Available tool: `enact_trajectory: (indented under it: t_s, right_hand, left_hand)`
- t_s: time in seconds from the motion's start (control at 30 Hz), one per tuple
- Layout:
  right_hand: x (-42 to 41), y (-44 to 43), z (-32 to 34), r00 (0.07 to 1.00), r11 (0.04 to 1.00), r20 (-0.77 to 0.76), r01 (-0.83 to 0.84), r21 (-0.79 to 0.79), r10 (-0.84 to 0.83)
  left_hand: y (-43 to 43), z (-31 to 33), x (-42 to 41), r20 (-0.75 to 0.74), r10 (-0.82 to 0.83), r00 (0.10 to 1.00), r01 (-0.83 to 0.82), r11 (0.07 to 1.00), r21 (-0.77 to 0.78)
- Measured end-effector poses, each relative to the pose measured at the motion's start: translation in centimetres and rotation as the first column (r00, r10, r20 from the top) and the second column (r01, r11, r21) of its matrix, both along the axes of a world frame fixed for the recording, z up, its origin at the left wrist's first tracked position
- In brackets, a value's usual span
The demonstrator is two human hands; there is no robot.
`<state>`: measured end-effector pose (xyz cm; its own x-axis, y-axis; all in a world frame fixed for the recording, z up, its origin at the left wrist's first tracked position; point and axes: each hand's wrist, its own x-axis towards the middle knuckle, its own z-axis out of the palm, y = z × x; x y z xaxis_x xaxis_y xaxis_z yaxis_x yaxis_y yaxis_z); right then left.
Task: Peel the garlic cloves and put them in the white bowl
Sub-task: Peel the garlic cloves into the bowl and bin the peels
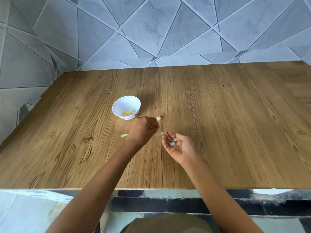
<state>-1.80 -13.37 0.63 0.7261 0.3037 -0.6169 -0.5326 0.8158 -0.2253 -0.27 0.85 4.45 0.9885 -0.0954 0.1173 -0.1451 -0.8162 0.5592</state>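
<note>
the white bowl (123, 102) stands on the wooden bench (218, 123), left of middle, with a small heap of yellowish peeled cloves (128, 112) lying in its bottom. the left grip (143, 129) hovers just in front of the bowl and a little to its right. the back of the hand is up and the fingers are curled under. it is blurred, so i cannot tell whether the fingers pinch anything. a pale garlic piece (158, 118) shows right at its fingertips, near the bowl's right side but apart from it. whether it is held or lies loose on the bench cannot be told, nor whether it is clove or skin.

the right grip (178, 146) is to the right of the left one and nearer the person, apart from it. it is turned palm up with fingers relaxed and lightly cupped. a few whitish skin scraps (173, 142) rest in the palm, not pinched. a small fleck (162, 133) lies on the bench just beyond its fingertips, between the two grips. a peel sliver (124, 135) lies on the bench just left of the left wrist, in front of the bowl. a grey tiled wall (151, 31) rises behind the bench.
</note>
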Motion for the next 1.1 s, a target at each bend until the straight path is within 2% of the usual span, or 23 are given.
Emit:
enact_trajectory:
  t_s: [0.07, 0.13, 0.47, 0.57, 0.73, 0.8, 0.97, 1.1]
  right_hand:
    - [0.1, -0.7, -0.1, 1.0, 0.999, 0.006, 0.03, -0.02, -0.03]
    - [0.2, -1.2, -0.1, 0.999, 0.999, 0.01, 0.044, -0.03, -0.044]
    - [0.8, -1.6, 0.0, 0.999, 0.999, 0.012, 0.045, -0.012, -0.045]
    - [0.8, -1.8, 0.1, 0.999, 0.999, 0.018, 0.045, -0.006, -0.045]
    - [0.7, -2.5, 0.0, 0.999, 0.999, 0.009, 0.054, -0.01, -0.054]
    - [0.7, -2.7, 0.1, 0.999, 0.999, 0.008, 0.053, -0.01, -0.053]
    - [0.8, -3.6, 0.0, 0.997, 0.997, 0.008, 0.074, -0.021, -0.074]
    - [1.0, -3.7, -0.2, 0.997, 0.996, 0.003, 0.082, -0.023, -0.082]
  left_hand:
    - [1.1, -0.8, 0.7, -0.054, 0.076, 0.996, -0.069, 0.99, 0.12]
    - [1.5, -1.7, 0.8, -0.115, 0.098, 0.989, -0.071, 0.972, 0.224]
    - [1.2, -3.5, 1.8, -0.149, 0.031, 0.988, 0.049, 0.865, 0.5]
    - [1.2, -3.3, 2.5, -0.188, 0.017, 0.982, 0.067, 0.899, 0.432]
    - [0.2, -2.6, 3.3, -0.22, -0.046, 0.974, 0.064, 0.995, 0.074]
    - [-0.5, -2.6, 3.5, -0.18, -0.092, 0.979, 0.096, 0.995, 0.015]
    - [-2.2, -3.2, 4.0, -0.186, -0.172, 0.967, 0.224, 0.924, 0.311]
    - [-3.8, -3.8, 3.8, -0.156, -0.143, 0.977, 0.202, 0.848, 0.489]
